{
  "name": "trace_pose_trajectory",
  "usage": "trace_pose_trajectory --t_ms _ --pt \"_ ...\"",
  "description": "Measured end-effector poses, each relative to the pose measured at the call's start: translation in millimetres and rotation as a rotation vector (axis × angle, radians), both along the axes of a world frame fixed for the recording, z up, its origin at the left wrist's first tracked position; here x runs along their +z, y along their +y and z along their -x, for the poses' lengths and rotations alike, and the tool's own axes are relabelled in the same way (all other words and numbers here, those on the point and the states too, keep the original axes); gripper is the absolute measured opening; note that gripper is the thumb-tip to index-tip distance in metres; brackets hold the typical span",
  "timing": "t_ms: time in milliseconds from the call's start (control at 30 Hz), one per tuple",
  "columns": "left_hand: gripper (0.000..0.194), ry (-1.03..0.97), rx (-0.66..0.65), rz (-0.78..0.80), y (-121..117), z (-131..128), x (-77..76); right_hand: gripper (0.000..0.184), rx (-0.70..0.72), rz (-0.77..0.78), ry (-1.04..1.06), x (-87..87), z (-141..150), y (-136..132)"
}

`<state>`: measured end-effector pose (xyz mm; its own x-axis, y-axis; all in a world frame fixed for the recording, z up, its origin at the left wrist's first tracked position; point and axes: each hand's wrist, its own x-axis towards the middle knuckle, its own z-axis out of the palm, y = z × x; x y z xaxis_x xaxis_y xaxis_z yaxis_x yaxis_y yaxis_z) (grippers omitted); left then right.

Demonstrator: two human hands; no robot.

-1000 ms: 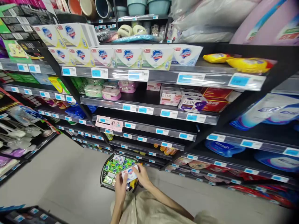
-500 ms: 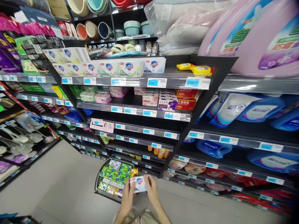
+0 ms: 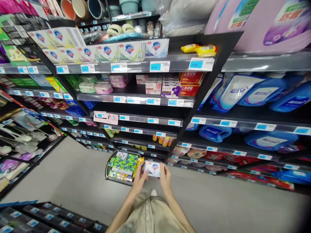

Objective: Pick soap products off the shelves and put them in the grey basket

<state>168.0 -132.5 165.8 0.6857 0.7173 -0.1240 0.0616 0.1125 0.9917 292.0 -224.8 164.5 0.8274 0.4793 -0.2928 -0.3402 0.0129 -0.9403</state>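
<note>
While the left hand (image 3: pixel 140 177) and the right hand (image 3: pixel 165 176) are pinching a flat white box (image 3: pixel 152 169) by its ends, it is hanging over the smooth grey floor (image 3: pixel 73 174). Near it, a black basket (image 3: pixel 119 182) is holding green packs (image 3: pixel 126 166), perhaps in shiny wrappers. Dark shelves (image 3: pixel 136 110) are standing ahead, carrying rounded blue bottles (image 3: pixel 259 92).

The box (image 3: pixel 152 169) is a small white oblong, with a blue shield-like logo and red band on its front and a small red mark near the upper left. It looks closed. Its front faces up toward the head, long side running across, very slightly tilted. It is held above the floor (image 3: pixel 194 191), left hand (image 3: pixel 139 176) at one end, right hand (image 3: pixel 165 176) at the other.
</note>
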Motion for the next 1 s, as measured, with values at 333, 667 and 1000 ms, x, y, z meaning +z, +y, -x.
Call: trace_pose_trajectory --t_ms 333,667,1000 --pt "0.074 -0.007 0.135 -0.055 -16.2 9.0 2.6 0.064 0.054 0.001 -0.044 10.8 10.2 -14.6" --pt "0.074 -0.002 0.138 -0.065 -11.0 20.1 0.2 0.064 0.108 0.0 -0.041 4.3 16.8 -10.3" --pt "0.07 0.022 0.124 -0.123 -6.4 15.2 1.3 0.062 0.098 0.006 -0.064 2.9 10.3 -5.1"
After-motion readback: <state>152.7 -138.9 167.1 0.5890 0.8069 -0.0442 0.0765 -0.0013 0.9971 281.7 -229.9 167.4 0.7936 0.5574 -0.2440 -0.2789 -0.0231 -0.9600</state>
